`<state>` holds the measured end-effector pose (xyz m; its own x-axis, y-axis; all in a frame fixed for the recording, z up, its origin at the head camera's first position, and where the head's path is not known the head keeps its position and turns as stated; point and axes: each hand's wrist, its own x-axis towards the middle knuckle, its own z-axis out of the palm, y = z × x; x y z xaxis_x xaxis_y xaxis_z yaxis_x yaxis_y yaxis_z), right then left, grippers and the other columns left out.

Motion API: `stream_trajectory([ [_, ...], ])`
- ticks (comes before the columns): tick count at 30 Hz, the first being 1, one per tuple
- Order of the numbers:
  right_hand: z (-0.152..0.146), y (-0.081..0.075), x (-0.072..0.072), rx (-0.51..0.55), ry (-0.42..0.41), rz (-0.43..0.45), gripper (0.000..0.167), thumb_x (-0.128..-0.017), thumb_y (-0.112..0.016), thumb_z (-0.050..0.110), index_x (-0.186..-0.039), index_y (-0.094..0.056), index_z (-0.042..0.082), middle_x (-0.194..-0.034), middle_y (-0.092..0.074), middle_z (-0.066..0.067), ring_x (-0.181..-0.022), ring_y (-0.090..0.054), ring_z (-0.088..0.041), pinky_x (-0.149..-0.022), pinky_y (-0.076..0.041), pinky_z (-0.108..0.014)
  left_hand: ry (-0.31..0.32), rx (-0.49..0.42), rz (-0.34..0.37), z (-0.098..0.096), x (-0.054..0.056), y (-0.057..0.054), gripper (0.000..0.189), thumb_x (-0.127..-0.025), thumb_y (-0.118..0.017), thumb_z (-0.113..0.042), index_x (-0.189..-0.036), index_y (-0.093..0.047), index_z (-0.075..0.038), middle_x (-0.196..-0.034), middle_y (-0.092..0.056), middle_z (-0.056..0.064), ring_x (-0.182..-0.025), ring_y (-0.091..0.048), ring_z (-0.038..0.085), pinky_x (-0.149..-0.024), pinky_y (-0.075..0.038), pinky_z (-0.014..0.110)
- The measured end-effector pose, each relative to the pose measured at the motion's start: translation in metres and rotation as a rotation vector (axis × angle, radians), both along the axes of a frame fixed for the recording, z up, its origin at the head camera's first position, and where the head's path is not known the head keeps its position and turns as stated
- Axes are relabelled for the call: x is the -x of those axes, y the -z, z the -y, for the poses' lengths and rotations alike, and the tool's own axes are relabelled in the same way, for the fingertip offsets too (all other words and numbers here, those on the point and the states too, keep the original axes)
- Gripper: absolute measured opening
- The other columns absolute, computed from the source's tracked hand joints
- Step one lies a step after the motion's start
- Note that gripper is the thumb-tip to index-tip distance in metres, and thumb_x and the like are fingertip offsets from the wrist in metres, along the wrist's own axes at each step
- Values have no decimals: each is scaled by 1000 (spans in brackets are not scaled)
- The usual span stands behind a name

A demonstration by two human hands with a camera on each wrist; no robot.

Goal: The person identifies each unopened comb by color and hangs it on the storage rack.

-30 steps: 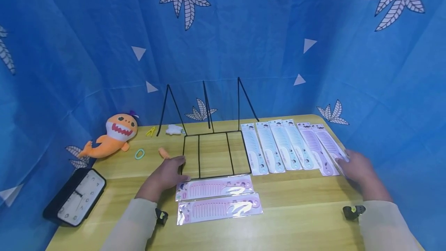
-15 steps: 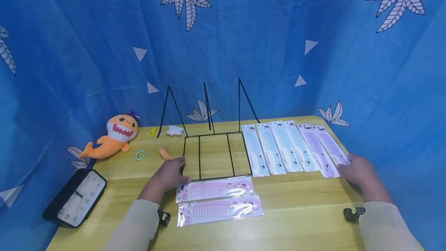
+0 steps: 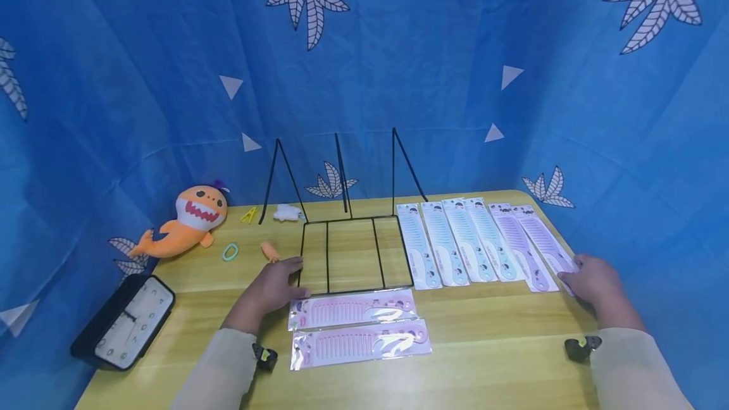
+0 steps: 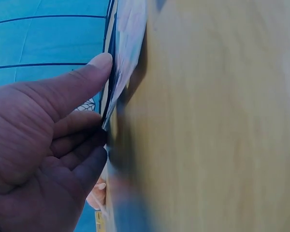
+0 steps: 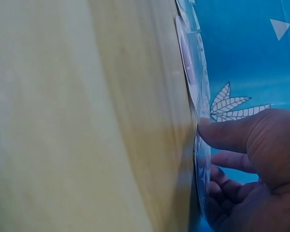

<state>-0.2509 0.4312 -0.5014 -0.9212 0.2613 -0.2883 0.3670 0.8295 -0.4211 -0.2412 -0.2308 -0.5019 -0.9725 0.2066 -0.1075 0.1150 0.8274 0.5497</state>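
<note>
Closest to us on the desk (image 3: 490, 372), well in front of the black wire rack (image 3: 327, 258), are two pale sleeves, each with a little black box on the wrist. A black-edged clock (image 3: 135, 321) stands to the left of the rack, well apart from it. The near pink comb packet (image 3: 361, 344) lies flat in front of the rack. Just behind it is the far pink comb packet (image 3: 352, 309), right beside the rack's front bar.

The left hand (image 3: 277, 281) rests on the rack's near left corner, with its thumb and fingers spread apart. The right hand (image 3: 592, 280) is far to the right of the rack. Its fingertips touch the near corner of the outer purple comb packet (image 3: 543, 239), but I cannot tell if its grip pinches it. Next to that is the inner purple comb packet (image 3: 521, 245). Four blue comb packets (image 3: 444, 244) lie in a row between it and the rack.

Left of the rack are a small orange thing (image 3: 270, 251), a teal ring (image 3: 230, 252) and an orange toy shark (image 3: 199, 211). By the rack's far left corner are a bumpy white thing (image 3: 288, 212) and a yellow clip (image 3: 249, 214). A blue curtain (image 3: 421, 49) hangs behind the rack.
</note>
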Motion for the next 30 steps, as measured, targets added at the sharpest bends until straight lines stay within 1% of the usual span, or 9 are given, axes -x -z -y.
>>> stream_trajectory([
  [2, 0, 0, 0, 20, 8, 10, 79, -104, -68, 24, -155, -29, -23, -152, -33, -52, -133, -43, -66, -117, -42, -75, -2, -12, 11, 0, -1, -1, 70, -95, -86, -17, -155, -56, 5, -168, -49, 21, -159, -40, 47, -131, -35, 62],
  [5, -2, 0, 0, 39, 10, 3, 77, -103, -68, 23, -155, -32, -21, -147, -38, -51, -129, -46, -65, -113, -45, -73, -7, -16, 25, -1, -3, -2, 70, -96, -86, -16, -156, -55, 5, -168, -48, 21, -159, -40, 47, -131, -35, 62],
  [9, -4, 0, 0, 37, 2, -40, 73, -102, -68, 21, -150, -33, -23, -137, -46, -50, -119, -51, -60, -105, -49, -70, -8, 6, 11, -3, -3, -1, 71, -95, -86, -17, -155, -56, 4, -167, -51, 21, -158, -42, 46, -130, -36, 62],
  [11, -3, -1, 0, 30, -1, -66, 72, -103, -66, 19, -151, -32, -22, -136, -44, -50, -119, -49, -60, -105, -48, -72, -8, 15, 4, -3, -2, -1, 71, -95, -87, -17, -155, -56, 5, -166, -51, 21, -157, -43, 46, -130, -37, 62],
  [15, 2, -6, -1, -8, -15, -145, 64, -104, -56, 14, -151, -32, -23, -132, -42, -51, -119, -46, -63, -104, -46, -75, -20, 13, 11, -3, -1, 0, 71, -95, -86, -16, -156, -55, 4, -167, -51, 20, -158, -43, 46, -130, -37, 61],
  [21, 10, -13, 0, -17, -32, -280, 51, -105, -40, 5, -146, -35, -24, -125, -54, -49, -105, -58, -58, -89, -53, -68, -22, 14, 13, -3, 2, -2, 71, -95, -86, -15, -156, -55, 4, -167, -51, 19, -158, -42, 45, -130, -38, 61],
  [23, 13, -16, 1, -9, -40, -331, 49, -104, -37, 2, -145, -36, -24, -124, -56, -49, -105, -60, -59, -87, -53, -67, -24, 9, 17, -4, 2, -3, 71, -96, -86, -15, -156, -55, 4, -168, -50, 19, -158, -42, 45, -130, -37, 61],
  [25, 18, -22, 1, 24, -38, -369, 47, -105, -36, 1, -145, -37, -23, -126, -56, -47, -105, -61, -59, -84, -54, -65, -27, 4, 23, -4, 1, -4, 71, -95, -86, -14, -156, -55, 4, -168, -49, 19, -158, -41, 45, -130, -37, 62],
  [30, 38, -44, -2, 163, 8, -395, 50, -113, -34, 10, -156, -34, -16, -143, -50, -43, -118, -57, -56, -84, -55, -54, -32, 15, 36, -4, 0, -5, 72, -95, -86, -16, -157, -54, 3, -168, -49, 19, -159, -41, 46, -130, -36, 62],
])
